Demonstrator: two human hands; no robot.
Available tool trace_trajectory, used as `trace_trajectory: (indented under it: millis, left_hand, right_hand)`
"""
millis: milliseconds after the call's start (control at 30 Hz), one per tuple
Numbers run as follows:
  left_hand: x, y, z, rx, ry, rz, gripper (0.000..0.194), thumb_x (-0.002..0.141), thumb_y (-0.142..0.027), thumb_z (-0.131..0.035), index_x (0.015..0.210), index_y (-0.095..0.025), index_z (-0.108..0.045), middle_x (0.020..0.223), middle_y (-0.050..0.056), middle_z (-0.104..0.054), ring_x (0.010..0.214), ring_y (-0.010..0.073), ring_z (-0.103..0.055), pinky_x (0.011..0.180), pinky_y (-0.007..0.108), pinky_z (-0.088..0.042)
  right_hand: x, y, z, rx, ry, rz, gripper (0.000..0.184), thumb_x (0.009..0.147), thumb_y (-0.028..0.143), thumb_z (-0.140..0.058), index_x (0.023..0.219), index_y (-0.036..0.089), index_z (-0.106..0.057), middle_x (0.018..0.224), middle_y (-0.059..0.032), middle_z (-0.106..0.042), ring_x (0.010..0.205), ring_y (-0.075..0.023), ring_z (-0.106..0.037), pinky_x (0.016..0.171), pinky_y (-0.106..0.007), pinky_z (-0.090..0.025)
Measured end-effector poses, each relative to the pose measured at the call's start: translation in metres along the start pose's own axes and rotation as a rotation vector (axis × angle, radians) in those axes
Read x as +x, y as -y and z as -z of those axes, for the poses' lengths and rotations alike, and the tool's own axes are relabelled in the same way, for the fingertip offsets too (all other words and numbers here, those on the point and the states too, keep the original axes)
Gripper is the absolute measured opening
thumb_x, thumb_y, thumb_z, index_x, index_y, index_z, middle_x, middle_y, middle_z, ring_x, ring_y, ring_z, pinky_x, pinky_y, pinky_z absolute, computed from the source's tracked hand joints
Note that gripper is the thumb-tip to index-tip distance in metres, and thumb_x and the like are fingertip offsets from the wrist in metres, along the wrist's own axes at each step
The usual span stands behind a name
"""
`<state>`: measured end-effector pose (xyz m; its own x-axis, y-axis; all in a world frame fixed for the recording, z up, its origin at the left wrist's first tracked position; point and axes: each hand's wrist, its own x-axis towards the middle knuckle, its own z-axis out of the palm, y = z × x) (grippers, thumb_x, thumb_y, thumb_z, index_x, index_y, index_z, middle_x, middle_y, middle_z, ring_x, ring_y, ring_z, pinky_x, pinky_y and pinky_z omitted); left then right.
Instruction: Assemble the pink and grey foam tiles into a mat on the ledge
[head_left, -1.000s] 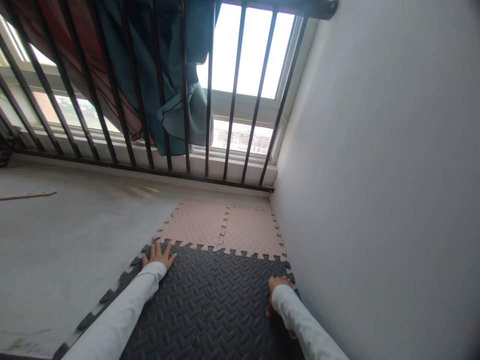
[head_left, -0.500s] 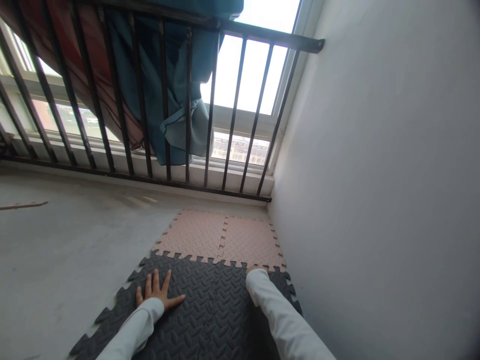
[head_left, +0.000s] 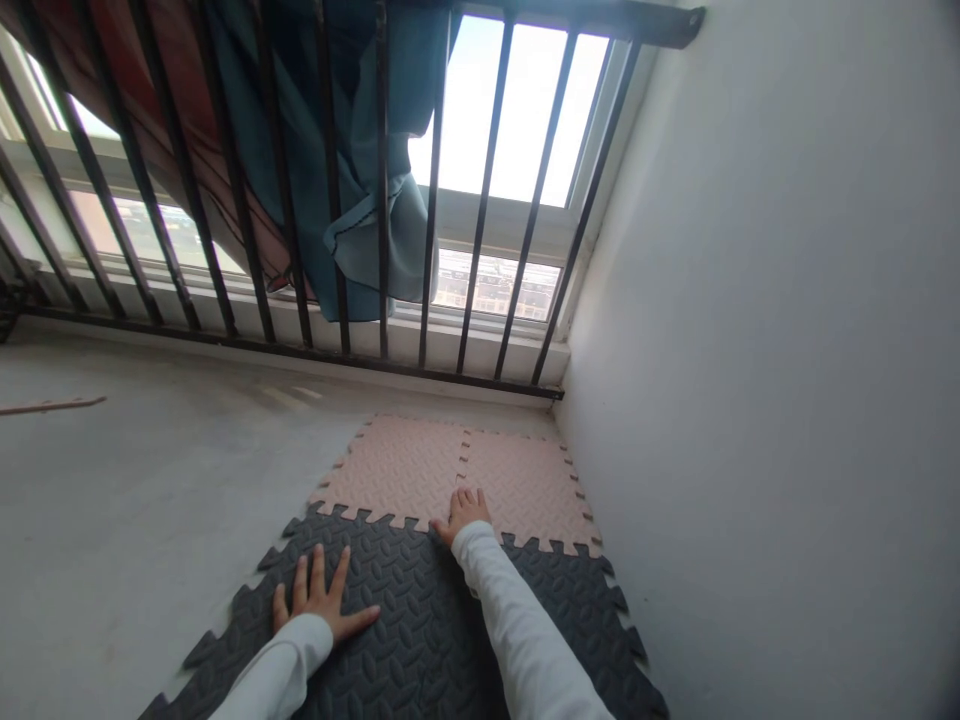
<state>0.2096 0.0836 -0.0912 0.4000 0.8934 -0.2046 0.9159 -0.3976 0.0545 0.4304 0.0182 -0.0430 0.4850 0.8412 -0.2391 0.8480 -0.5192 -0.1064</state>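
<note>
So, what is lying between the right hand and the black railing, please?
In the head view, pink foam tiles lie between the right hand and the railing, followed by a narrow strip of bare grey floor.

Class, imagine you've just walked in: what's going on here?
A person in white sleeves has both hands on interlocking foam mats. The left hand lies spread on the black textured mat. The right hand touches the border where black meets the pale pink foam tiles, near the joint between those tiles.
</note>
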Motion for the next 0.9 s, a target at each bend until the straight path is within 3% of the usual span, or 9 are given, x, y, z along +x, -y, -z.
trace_trajectory:
  millis: [133, 300, 467, 633, 733, 800, 900]
  left_hand:
    - [0.003, 0.001, -0.002, 0.01, 0.064, 0.021, 0.099, 0.044, -0.077, -0.038, 0.13, -0.031, -0.021, 0.144, 0.005, -0.004, 0.13, 0.0294, -0.002, 0.1, 0.051, -0.007]
    - [0.002, -0.003, 0.006, 0.063, 0.115, 0.046, 0.101, 0.044, -0.078, -0.036, 0.131, -0.031, -0.016, 0.144, 0.003, -0.001, 0.13, 0.0274, 0.002, 0.101, 0.05, -0.004]
    - [-0.004, -0.006, 0.014, 0.046, 0.147, 0.047, 0.101, 0.043, -0.077, -0.037, 0.131, -0.031, -0.016, 0.143, 0.004, 0.0, 0.13, 0.0265, 0.003, 0.101, 0.049, -0.003]
    - [-0.004, -0.005, 0.015, 0.001, 0.114, 0.046, 0.099, 0.043, -0.076, -0.041, 0.129, -0.031, -0.021, 0.143, 0.004, -0.003, 0.13, 0.0269, 0.001, 0.101, 0.05, -0.003]
    - [-0.006, -0.005, 0.016, 0.012, 0.155, 0.042, 0.099, 0.044, -0.076, -0.041, 0.13, -0.031, -0.018, 0.143, 0.004, 0.0, 0.129, 0.0263, 0.003, 0.101, 0.05, -0.002]
    - [-0.008, -0.006, 0.016, 0.007, 0.122, 0.031, 0.097, 0.046, -0.074, -0.041, 0.129, -0.031, -0.019, 0.143, 0.005, -0.002, 0.13, 0.0268, 0.002, 0.101, 0.049, -0.002]
    - [-0.012, -0.006, 0.014, -0.006, 0.009, 0.014, 0.089, 0.05, -0.071, -0.04, 0.128, -0.03, -0.024, 0.143, 0.006, -0.008, 0.13, 0.0277, -0.002, 0.101, 0.049, -0.002]
  right_hand:
    - [0.011, 0.002, 0.019, -0.049, 0.017, 0.007, 0.056, 0.073, 0.047, -0.039, 0.113, 0.01, -0.05, 0.12, -0.0165, -0.049, 0.119, -0.0245, -0.034, 0.105, -0.043, -0.005]
    - [0.04, -0.011, 0.031, 0.064, -0.092, -0.122, 0.052, 0.078, 0.035, -0.036, 0.126, 0.014, -0.033, 0.135, -0.0114, -0.03, 0.123, -0.0201, -0.028, 0.102, -0.039, -0.02]
    - [0.067, -0.026, 0.027, 0.122, -0.051, -0.112, 0.063, 0.079, 0.041, -0.032, 0.132, 0.009, -0.02, 0.141, -0.0098, -0.015, 0.128, -0.0204, -0.015, 0.102, -0.034, -0.021]
    - [0.077, -0.026, 0.02, 0.03, -0.019, -0.044, 0.072, 0.076, 0.05, -0.031, 0.13, 0.003, -0.023, 0.139, -0.0147, -0.019, 0.128, -0.0242, -0.013, 0.105, -0.039, -0.01]
    - [0.083, -0.024, 0.025, -0.025, -0.032, -0.02, 0.071, 0.075, 0.054, -0.03, 0.123, 0.003, -0.037, 0.132, -0.0186, -0.035, 0.124, -0.0252, -0.026, 0.104, -0.04, -0.007]
    - [0.09, -0.022, 0.03, -0.009, -0.054, -0.037, 0.066, 0.077, 0.052, -0.026, 0.121, 0.004, -0.04, 0.128, -0.0179, -0.04, 0.122, -0.0237, -0.03, 0.104, -0.04, -0.008]
    - [0.102, -0.022, 0.031, 0.041, -0.085, -0.068, 0.07, 0.077, 0.049, -0.029, 0.129, 0.004, -0.024, 0.137, -0.0147, -0.025, 0.127, -0.0222, -0.019, 0.104, -0.039, -0.011]
